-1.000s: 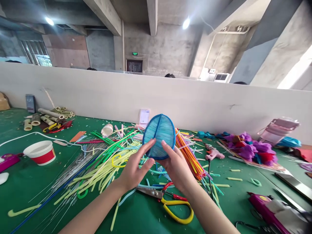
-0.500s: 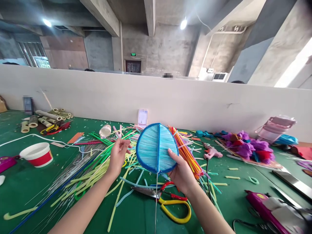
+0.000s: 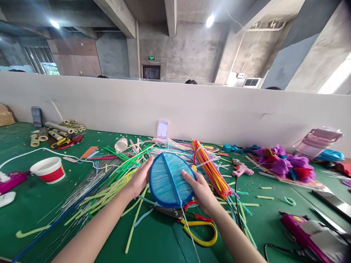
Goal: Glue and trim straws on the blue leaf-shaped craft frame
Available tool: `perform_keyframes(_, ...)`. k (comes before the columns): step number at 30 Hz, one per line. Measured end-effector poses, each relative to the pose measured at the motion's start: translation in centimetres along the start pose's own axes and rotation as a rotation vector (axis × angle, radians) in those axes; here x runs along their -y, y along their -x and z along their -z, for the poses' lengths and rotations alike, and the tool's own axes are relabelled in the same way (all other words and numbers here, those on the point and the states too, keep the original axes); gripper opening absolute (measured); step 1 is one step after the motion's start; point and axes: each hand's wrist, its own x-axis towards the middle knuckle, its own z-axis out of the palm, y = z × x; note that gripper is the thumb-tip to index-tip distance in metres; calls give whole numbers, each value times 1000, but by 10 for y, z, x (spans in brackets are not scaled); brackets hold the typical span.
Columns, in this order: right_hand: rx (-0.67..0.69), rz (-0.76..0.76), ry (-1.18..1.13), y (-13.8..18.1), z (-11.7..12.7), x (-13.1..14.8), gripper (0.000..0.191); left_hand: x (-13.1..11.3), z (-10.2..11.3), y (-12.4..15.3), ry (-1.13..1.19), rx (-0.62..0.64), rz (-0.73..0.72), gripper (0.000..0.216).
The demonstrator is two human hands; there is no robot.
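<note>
A round blue leaf-shaped piece [image 3: 161, 179], covered in fine strands with a darker rim and a centre rib, is held up between both hands. A thin wire stem [image 3: 190, 233] hangs from its lower end. My right hand [image 3: 203, 190] grips its right edge, thumb on the front face. On the left edge rests my left hand [image 3: 140, 179], its fingers closed around the rim and partly hidden behind it. Below the piece lie scissors [image 3: 203, 233] with yellow and red handles, their blades partly under it.
Green and yellow pipe cleaners [image 3: 109, 190] and thin wires [image 3: 79, 190] spread at left. An orange bundle [image 3: 211, 170] and a pink glue gun [image 3: 241, 168] lie at right. A paper cup [image 3: 49, 171], bamboo pieces [image 3: 63, 131], purple flowers [image 3: 282, 160] and a power strip [image 3: 298, 230] stand around.
My left hand has moved right and taken hold of the piece's left edge. The blue piece has come lower and tilted, its rib now slanting and its stem swung right.
</note>
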Motion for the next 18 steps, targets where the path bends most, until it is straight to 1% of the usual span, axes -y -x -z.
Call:
perform_keyframes(1,10,18,35,-1,-1,-1,39,0,-1,0,20,-36,31,42)
perform_keyframes(3,31,52,92,-4,-2,-1,43,-1,1,-2,55,-156,37,36)
perform_keyframes(5,50,112,181,-5,2,4,49,-4,7,-6,122,-258,47,36)
perform_keyframes(6,60,147,269,-5,7,7,49,-7,11,-9,158,-280,71,38)
perform_keyframes(7,78,170,401,-3,13,11,47,-9,16,-12,203,-277,107,43)
perform_keyframes(8,84,186,582,0,20,14,42,-11,22,-15,248,-271,140,48)
perform_keyframes(9,126,187,809,4,28,16,35,-12,27,-17,284,-272,157,51)
perform_keyframes(10,189,167,1025,9,36,18,28,-12,32,-20,307,-285,158,53)
perform_keyframes(11,236,127,1191,15,42,19,21,-11,37,-22,316,-309,154,52)
perform_keyframes(12,282,92,1289,21,47,21,18,-9,41,-25,314,-339,144,50)
perform_keyframes(13,293,80,1328,27,50,23,21,-6,43,-26,307,-360,148,47)
perform_keyframes(14,311,85,1320,34,49,26,25,-3,45,-28,304,-368,150,44)
perform_keyframes(15,318,103,1280,41,46,30,24,1,46,-28,300,-370,159,42)
perform_keyframes(17,355,122,1133,58,35,38,18,6,44,-28,291,-360,189,40)
perform_keyframes(18,394,116,1036,68,30,39,20,8,42,-27,285,-357,207,39)
